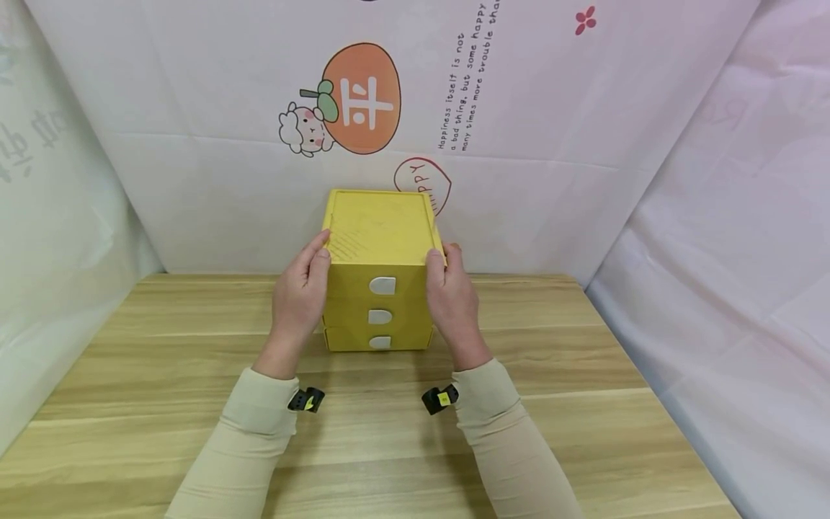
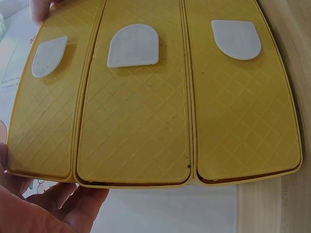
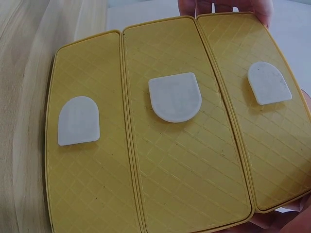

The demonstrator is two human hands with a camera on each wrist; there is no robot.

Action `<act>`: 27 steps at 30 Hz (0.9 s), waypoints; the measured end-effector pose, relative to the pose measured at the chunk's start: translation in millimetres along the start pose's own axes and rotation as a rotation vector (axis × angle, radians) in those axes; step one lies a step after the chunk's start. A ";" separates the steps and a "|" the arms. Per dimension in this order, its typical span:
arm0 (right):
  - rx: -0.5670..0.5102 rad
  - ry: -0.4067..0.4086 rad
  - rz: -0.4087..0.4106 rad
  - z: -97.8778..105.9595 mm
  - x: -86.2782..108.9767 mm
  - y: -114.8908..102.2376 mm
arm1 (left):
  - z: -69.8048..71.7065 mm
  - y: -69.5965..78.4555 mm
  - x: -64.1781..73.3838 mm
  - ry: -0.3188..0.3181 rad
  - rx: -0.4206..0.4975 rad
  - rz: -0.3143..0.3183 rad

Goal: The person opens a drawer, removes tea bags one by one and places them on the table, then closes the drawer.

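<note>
A yellow three-drawer storage box (image 1: 382, 223) is upright near the back of the table, its drawer fronts towards me. Each front carries a white rounded tab; the middle tab (image 2: 133, 46) shows plainly in the left wrist view. My left hand (image 1: 301, 288) grips the upper left side, thumb at the front top corner and fingers along the side wall. On the opposite side my right hand (image 1: 452, 295) holds the box the same way, its fingers partly hidden behind the wall. All the drawers look closed. Whether the base touches the table, I cannot tell.
The wood-grain table (image 1: 382, 432) extends in front of and beside the box. Behind it hangs a white printed cloth (image 1: 551, 144), with more white cloth at both sides. Black bands with yellow marks sit at both cuffs.
</note>
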State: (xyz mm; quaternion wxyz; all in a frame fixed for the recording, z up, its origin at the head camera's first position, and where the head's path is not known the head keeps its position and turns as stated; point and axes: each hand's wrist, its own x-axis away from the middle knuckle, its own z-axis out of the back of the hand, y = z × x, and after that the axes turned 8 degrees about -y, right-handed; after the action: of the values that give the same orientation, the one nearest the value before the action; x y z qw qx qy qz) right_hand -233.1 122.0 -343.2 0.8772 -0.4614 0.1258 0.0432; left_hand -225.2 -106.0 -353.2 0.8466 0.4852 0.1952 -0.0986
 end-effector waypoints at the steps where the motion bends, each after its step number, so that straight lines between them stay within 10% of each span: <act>1: -0.001 -0.005 0.005 -0.3 -0.3 0.3 | 0.4 -0.1 0.1 0.001 -0.004 0.003; 27: -0.005 -0.015 -0.002 0.9 1.2 -1.1 | 6.9 1.0 -2.8 -0.086 0.134 0.041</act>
State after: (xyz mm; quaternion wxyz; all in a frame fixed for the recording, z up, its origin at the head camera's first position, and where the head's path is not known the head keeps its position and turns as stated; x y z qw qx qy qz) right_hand -231.6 122.1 -342.2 0.8769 -0.4635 0.1185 0.0463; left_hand -225.8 -111.5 -348.1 0.8215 0.5402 0.1419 -0.1148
